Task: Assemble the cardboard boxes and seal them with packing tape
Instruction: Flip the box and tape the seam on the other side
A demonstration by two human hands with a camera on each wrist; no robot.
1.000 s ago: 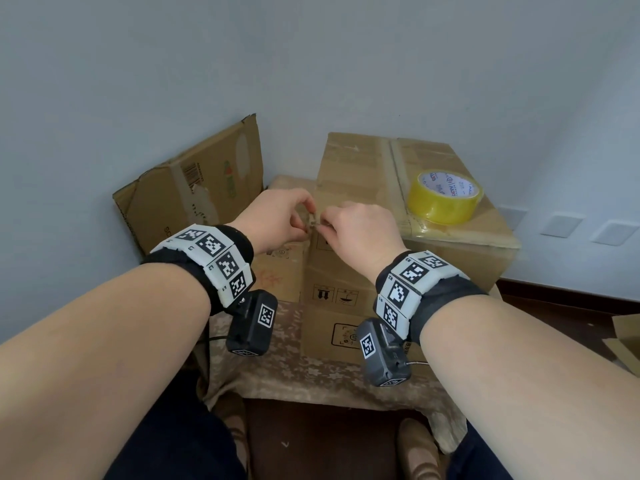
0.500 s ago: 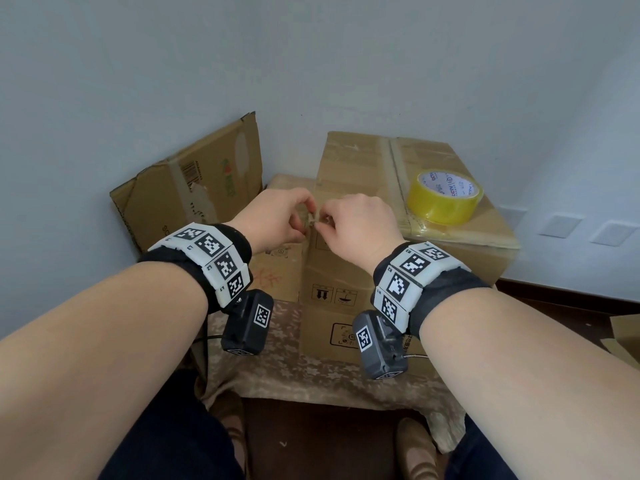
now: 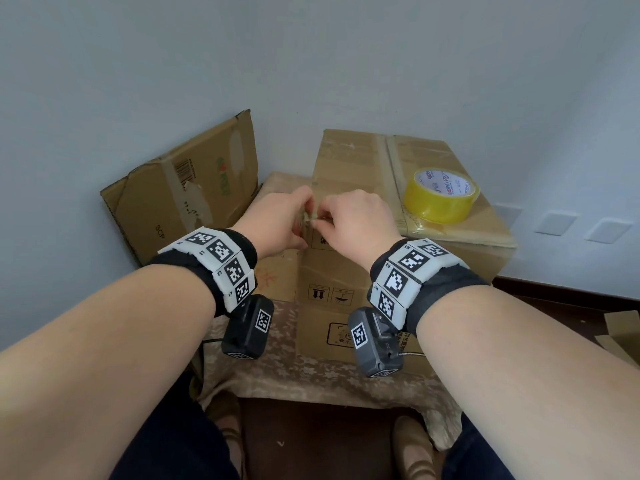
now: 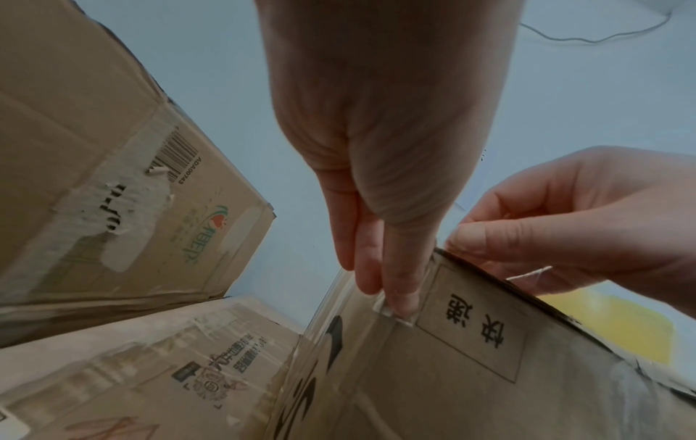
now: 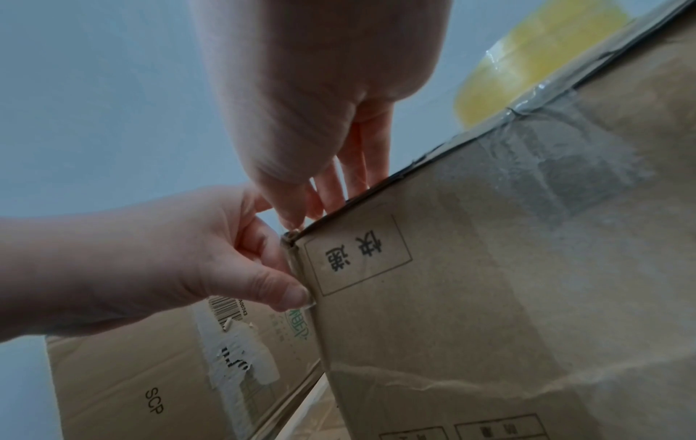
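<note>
- A flattened cardboard box (image 3: pixel 187 188) leans against the wall at the far left, with a torn white label and a barcode on its face.
- A smaller box (image 3: pixel 277 278) sits low on the cloth-covered table (image 3: pixel 311 379), between the flattened one and the big box.
- The left hand (image 3: pixel 277 220) is at the big box's near top-left corner; its fingers are held together, thumb and fingertips (image 4: pixel 399 297) pinching a clear strip of tape (image 4: pixel 395 312) against the front face.
- The right hand (image 3: pixel 353 220) is just beside it at the same corner, fingers curled, thumb and forefinger pinched on the tape at the box's top edge.
- The big box (image 3: pixel 363 168) stands closed on the table, old tape running over its top seam.
- A yellow roll of tape (image 3: pixel 440 195) lies flat on the box's top, toward its right side, apart from both hands.
</note>
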